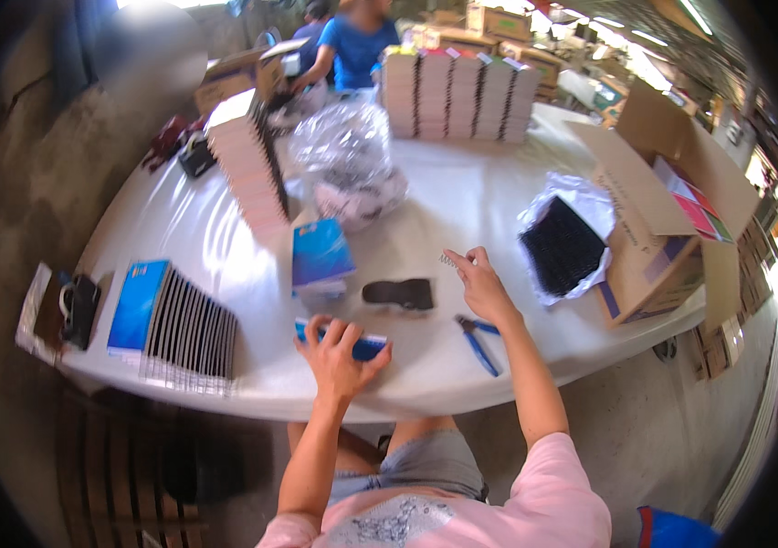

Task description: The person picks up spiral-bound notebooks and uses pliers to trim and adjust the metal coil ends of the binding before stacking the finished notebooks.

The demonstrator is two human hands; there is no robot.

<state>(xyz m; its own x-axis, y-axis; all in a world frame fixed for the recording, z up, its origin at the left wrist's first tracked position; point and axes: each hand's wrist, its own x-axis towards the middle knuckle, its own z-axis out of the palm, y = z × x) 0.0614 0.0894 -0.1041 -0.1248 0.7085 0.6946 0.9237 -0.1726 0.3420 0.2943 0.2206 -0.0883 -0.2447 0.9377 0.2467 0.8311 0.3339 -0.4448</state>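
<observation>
My left hand (pixel 339 354) is closed on a blue-covered booklet (pixel 369 349) near the table's front edge, its fingers across the top. Out to the right, my right hand (pixel 478 279) pinches a short piece of spiral coil (pixel 448 260) at its fingertips. Below that hand lie blue-handled pliers (pixel 480 352). Between the hands sits a dark, flat, narrow-waisted object (pixel 398 294) whose kind I cannot make out. A small pile of blue booklets (pixel 321 256) rests just beyond my left hand.
Black coils (pixel 564 245) lie on plastic wrap beside an open carton (pixel 649 247). Bound books fan out at left (pixel 179 324). Tall book stacks (pixel 247 164) (pixel 462 96) stand farther back, near a clear plastic bag (pixel 343 142). A person in blue (pixel 359 50) is across the table.
</observation>
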